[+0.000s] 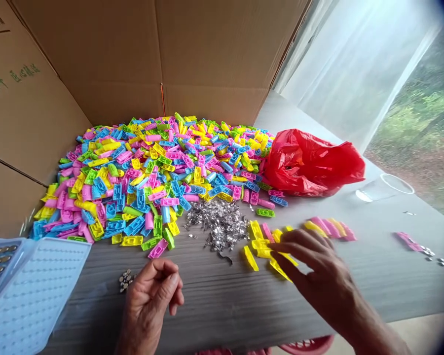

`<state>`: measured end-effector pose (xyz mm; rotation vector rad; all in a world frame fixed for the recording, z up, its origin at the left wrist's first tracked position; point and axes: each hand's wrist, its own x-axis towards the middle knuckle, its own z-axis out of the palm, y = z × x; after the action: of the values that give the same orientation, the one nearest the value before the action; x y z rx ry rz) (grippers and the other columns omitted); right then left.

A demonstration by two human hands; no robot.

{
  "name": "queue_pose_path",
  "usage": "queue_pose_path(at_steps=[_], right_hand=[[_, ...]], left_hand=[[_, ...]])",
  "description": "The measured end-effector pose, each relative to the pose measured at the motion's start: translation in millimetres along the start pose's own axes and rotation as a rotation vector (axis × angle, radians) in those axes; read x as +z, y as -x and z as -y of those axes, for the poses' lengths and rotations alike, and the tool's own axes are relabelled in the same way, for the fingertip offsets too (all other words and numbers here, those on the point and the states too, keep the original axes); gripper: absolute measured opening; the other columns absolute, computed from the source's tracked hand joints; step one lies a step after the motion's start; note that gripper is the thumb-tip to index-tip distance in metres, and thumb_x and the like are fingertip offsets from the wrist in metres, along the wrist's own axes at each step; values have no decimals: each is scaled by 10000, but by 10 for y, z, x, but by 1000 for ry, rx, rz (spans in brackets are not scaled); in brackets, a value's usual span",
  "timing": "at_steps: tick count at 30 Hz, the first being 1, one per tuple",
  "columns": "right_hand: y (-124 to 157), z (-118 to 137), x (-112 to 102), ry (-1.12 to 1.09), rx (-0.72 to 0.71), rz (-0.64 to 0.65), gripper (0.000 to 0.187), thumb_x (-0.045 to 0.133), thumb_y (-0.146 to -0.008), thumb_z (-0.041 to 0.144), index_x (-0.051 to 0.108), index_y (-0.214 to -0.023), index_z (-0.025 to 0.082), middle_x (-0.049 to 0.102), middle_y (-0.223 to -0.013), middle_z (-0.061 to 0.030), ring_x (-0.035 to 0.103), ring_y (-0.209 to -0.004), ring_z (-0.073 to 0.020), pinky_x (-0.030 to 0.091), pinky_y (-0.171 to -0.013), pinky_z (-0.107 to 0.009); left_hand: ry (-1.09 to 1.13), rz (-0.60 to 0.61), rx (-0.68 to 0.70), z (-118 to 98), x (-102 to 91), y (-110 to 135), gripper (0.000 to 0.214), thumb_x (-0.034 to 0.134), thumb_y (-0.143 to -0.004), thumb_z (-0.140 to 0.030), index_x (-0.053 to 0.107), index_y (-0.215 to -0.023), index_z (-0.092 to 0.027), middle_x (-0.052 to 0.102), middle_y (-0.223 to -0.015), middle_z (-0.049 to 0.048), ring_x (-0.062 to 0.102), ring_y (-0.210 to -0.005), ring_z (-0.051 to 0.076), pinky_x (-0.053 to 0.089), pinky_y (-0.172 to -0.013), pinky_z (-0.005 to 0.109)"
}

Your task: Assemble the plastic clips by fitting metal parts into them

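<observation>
My left hand (pixel 153 291) rests near the table's front edge with its fingers curled in; whether it holds anything is hidden. Beside it lie a few small metal pieces (pixel 126 279). My right hand (pixel 316 268) reaches left with fingers stretched flat over a small group of yellow plastic pieces (pixel 261 246) and touches them. Behind lies a big heap of pink, blue, yellow and green plastic pieces (pixel 159 172). A small pile of shiny metal clips (pixel 220 224) lies between the heap and my hands.
Cardboard walls (pixel 107 54) stand behind and to the left. A red plastic bag (pixel 311 162) lies at the right of the heap. A white dimpled tray (pixel 33 291) sits at front left. A clear cup (pixel 387 186) and a few pink pieces (pixel 407 240) lie at right.
</observation>
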<state>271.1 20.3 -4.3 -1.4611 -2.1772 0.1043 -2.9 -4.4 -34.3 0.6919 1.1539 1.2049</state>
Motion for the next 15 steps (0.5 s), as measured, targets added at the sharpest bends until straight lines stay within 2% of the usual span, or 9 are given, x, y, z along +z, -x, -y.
queue_pose_path(at_steps=[3,5,7,10,15], right_hand=[[38,109,96,37,13,109,72,606,-863,281,664,-848,239,633,-838,-31,556,-793,-217,365,-733,-359],[50,166,188,71,59,129,90,637,-839,303,647,-788,230,631,-815,-28,543,-776,-226,346,-725,-364],[62,168,271,75,115,115,117,649,-823,308,634,-743,224,634,-796,-27,537,-762,-230,333,-714,-363],[93,93,354,-60,204,74,127,663,-797,300,642,-692,231,642,-761,-21,544,-743,-226,327,-716,-367],[156,29,352,-237,307,16,194,638,-805,340,649,-651,222,651,-722,-29,581,-720,-210,402,-712,-362]], left_hand=[[-38,60,-25,-19,-46,9,174,725,-747,-345,648,-754,-189,598,-544,-45,544,-455,81,408,-389,141],[-62,98,-31,-45,-62,22,184,722,-747,-352,647,-749,-184,594,-548,-43,547,-449,83,408,-382,143],[-79,125,-41,-69,-67,43,193,719,-748,-358,643,-747,-181,590,-546,-42,551,-448,86,408,-376,144],[-74,133,-61,-83,-45,77,203,716,-749,-370,636,-756,-184,591,-558,-42,553,-450,88,408,-372,146],[-24,115,-79,-73,89,91,201,716,-748,-369,631,-749,-186,574,-543,-47,528,-440,76,394,-375,137]])
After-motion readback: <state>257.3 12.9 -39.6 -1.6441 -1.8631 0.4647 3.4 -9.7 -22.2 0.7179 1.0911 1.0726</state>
